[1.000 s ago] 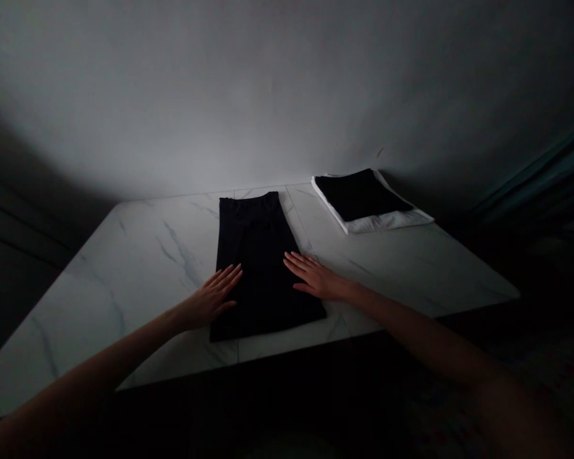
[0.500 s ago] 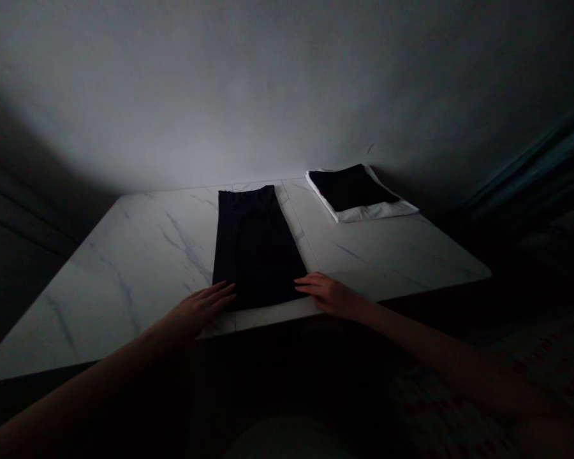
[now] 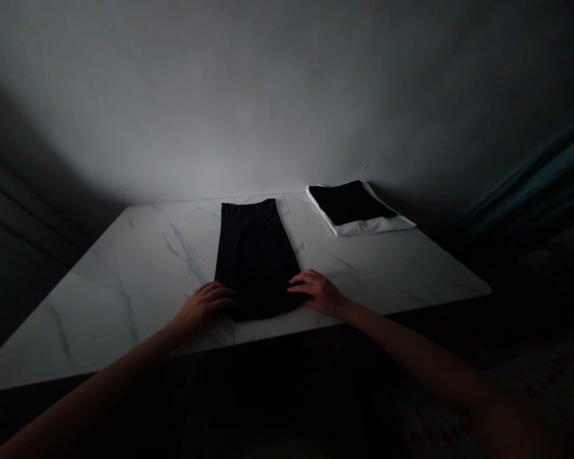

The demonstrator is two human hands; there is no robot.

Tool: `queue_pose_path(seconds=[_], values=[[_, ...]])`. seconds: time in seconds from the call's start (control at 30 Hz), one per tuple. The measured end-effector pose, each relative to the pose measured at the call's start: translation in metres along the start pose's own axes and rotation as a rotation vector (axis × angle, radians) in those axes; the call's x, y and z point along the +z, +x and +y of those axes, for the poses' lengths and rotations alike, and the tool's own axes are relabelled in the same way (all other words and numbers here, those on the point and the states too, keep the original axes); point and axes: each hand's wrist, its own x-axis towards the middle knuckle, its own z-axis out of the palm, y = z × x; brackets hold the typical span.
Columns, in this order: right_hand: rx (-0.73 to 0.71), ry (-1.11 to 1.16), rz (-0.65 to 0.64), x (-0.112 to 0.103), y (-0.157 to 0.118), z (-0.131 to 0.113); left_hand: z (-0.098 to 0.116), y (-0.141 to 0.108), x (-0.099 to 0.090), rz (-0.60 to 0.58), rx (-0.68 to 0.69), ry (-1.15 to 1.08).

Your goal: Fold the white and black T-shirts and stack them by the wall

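A folded black garment [image 3: 258, 255], its exact kind not clear in the dim light, lies lengthwise on a white marbled table [image 3: 162, 268]. At its near left corner, my left hand [image 3: 205, 305] has its fingers bent over the cloth, closed on the edge. Opposite it, my right hand [image 3: 319, 292] grips the near right edge with curled fingers; the thumbs and the cloth beneath are hidden. Between the hands the near hem bows toward me.
Toward the back right of the table sits a folded white cloth [image 3: 363, 228] with a folded black cloth [image 3: 351, 201] on top. A pale wall [image 3: 249, 115] rises behind the table. The table's near edge runs just below my hands.
Both hands have bent their fingers around the garment's near corners, and the right has come slightly inward. The straight near hem now curves. The view has tilted up a little.
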Motion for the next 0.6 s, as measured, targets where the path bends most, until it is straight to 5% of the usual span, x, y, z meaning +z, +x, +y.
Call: queue_pose_path(seconds=[0.27,0.43,0.6], values=[[-0.021,0.125,-0.261,-0.008,-0.010,0.007,0.002,-0.013,-0.001,-0.087,0.074,-0.215],[0.047,0.224,-0.426,-0.030,-0.028,-0.019,0.039,-0.018,-0.021,-0.249,0.093,-0.321],[0.187,0.414,-0.603,-0.069,-0.025,-0.058,0.081,-0.024,-0.059,-0.457,-0.100,-0.636]])
